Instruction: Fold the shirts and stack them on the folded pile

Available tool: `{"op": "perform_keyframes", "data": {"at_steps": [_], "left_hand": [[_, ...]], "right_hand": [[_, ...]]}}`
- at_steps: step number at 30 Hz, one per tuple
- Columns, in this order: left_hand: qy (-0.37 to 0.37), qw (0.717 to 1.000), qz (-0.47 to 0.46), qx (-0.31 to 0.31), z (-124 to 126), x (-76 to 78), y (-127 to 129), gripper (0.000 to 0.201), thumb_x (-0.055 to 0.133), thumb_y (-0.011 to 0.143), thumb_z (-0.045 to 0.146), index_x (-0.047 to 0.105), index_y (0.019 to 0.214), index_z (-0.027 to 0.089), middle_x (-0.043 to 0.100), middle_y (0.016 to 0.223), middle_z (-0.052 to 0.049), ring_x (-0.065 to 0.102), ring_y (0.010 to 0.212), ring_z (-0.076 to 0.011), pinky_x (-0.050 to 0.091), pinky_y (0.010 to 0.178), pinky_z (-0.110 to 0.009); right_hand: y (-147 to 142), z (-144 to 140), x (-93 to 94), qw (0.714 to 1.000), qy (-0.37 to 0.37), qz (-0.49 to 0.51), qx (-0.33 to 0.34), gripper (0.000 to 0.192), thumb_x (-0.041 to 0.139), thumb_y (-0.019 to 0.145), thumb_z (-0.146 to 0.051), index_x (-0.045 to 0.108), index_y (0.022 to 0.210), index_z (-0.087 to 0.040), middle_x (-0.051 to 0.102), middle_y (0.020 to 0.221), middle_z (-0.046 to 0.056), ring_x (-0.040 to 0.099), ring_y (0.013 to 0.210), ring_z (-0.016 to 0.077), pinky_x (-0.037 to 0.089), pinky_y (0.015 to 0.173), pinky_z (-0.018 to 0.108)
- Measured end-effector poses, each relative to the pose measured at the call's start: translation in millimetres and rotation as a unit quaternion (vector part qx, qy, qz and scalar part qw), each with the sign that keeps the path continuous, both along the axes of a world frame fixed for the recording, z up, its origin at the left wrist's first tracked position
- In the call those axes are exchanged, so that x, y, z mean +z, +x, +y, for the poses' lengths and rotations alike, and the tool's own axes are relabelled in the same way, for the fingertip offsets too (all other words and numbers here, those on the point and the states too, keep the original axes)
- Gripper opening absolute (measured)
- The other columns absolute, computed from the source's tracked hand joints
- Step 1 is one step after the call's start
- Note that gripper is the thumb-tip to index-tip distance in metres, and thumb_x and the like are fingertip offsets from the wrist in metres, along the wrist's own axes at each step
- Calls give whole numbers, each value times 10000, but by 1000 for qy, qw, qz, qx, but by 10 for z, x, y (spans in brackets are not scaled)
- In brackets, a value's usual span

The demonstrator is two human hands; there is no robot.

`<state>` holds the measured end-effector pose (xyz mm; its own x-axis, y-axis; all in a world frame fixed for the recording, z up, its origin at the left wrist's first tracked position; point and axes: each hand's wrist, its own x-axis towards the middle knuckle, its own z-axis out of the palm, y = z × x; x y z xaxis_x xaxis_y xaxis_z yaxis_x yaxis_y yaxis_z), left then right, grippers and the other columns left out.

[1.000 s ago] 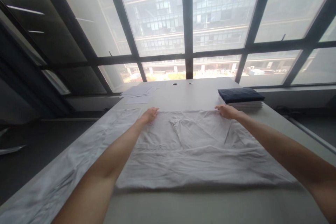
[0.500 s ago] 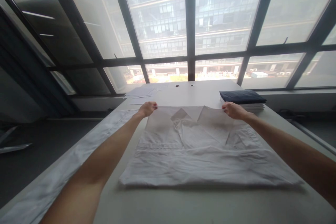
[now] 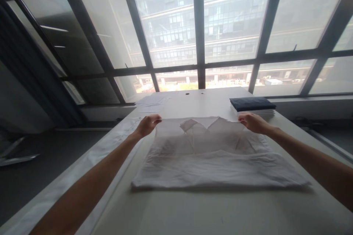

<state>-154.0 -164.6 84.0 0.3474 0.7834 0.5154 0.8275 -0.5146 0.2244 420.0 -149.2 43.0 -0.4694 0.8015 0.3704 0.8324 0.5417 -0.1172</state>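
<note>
A white shirt point(image 3: 217, 170) lies spread across the white table point(image 3: 193, 213) in front of me. My left hand point(image 3: 147, 125) grips the shirt's far left corner, and my right hand point(image 3: 252, 122) grips its far right corner. Both hands hold that far edge lifted off the table, so light shines through the raised cloth and the collar point(image 3: 200, 123) shows between my hands. The near part of the shirt rests flat and wrinkled.
A stack of folded clothes with a dark blue piece on top point(image 3: 252, 104) sits at the back right. Papers point(image 3: 151, 102) lie at the back left. A long white cloth point(image 3: 91, 161) runs along the table's left edge. Large windows stand behind.
Both hands closed on the shirt's far edge and raised it off the table, pulling it toward me. The camera tilted up slightly.
</note>
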Motion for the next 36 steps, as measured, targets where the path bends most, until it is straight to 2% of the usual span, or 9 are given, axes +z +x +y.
{"op": "perform_keyframes", "data": {"at_steps": [5, 11, 15, 18, 22, 27, 32, 36], "left_hand": [[6, 1000, 2, -30, -432, -136, -36, 215, 574, 970, 390, 694, 931, 216, 745, 923, -55, 693, 874, -239, 513, 814, -336], [-45, 996, 43, -60, -899, -384, -18, 150, 564, 970, 259, 692, 904, 217, 730, 922, -51, 672, 867, -211, 505, 830, -321], [-86, 991, 92, -44, -1046, -582, -10, 190, 543, 934, 185, 725, 906, 234, 739, 971, -51, 676, 919, -218, 513, 853, -327], [-107, 988, 109, -26, -1081, -654, -7, 251, 528, 909, 141, 746, 939, 260, 742, 1037, -42, 673, 979, -229, 516, 890, -343], [-116, 987, 112, -23, -1085, -626, -16, 270, 532, 891, 127, 753, 945, 272, 740, 1051, -35, 672, 1003, -228, 514, 917, -344], [-103, 989, 108, -21, -1064, -573, -17, 189, 542, 906, 178, 716, 895, 250, 724, 1020, -36, 675, 968, -217, 518, 894, -318], [-128, 982, 133, -29, -1059, -578, -13, 227, 497, 868, 114, 690, 894, 229, 713, 1051, -61, 665, 1005, -221, 511, 907, -314], [-186, 970, 147, -51, -1066, -405, -51, 183, 571, 908, 272, 739, 975, 249, 710, 1197, -66, 667, 1101, -241, 497, 990, -323]], "right_hand": [[41, -245, -53, 1000, -4, -20, 8, 186, 524, 883, -141, 692, 880, -220, 722, 944, 91, 664, 884, 247, 454, 773, 323], [28, -558, -170, 997, -14, -68, 27, 221, 470, 909, -128, 668, 853, -210, 699, 896, 76, 628, 814, 215, 416, 734, 308], [3, -661, -269, 996, -28, -82, 28, 249, 448, 896, -101, 640, 795, -224, 679, 871, 67, 612, 799, 212, 406, 731, 305], [3, -684, -326, 995, -49, -81, 24, 237, 469, 874, -92, 643, 793, -231, 677, 875, 67, 609, 799, 213, 406, 735, 307], [46, -703, -359, 996, -47, -73, 25, 234, 471, 875, -83, 634, 796, -230, 659, 860, 56, 596, 771, 203, 393, 702, 292], [102, -701, -385, 997, -37, -55, 25, 222, 477, 867, -70, 612, 784, -225, 643, 849, 49, 586, 744, 194, 388, 672, 275], [129, -707, -408, 997, -54, -45, 40, 211, 488, 890, -110, 639, 795, -224, 658, 862, 59, 598, 766, 203, 412, 699, 287], [199, -703, -389, 992, -102, -22, 67, 178, 543, 918, -235, 708, 853, -229, 696, 911, 72, 630, 811, 220, 457, 750, 305]]}}
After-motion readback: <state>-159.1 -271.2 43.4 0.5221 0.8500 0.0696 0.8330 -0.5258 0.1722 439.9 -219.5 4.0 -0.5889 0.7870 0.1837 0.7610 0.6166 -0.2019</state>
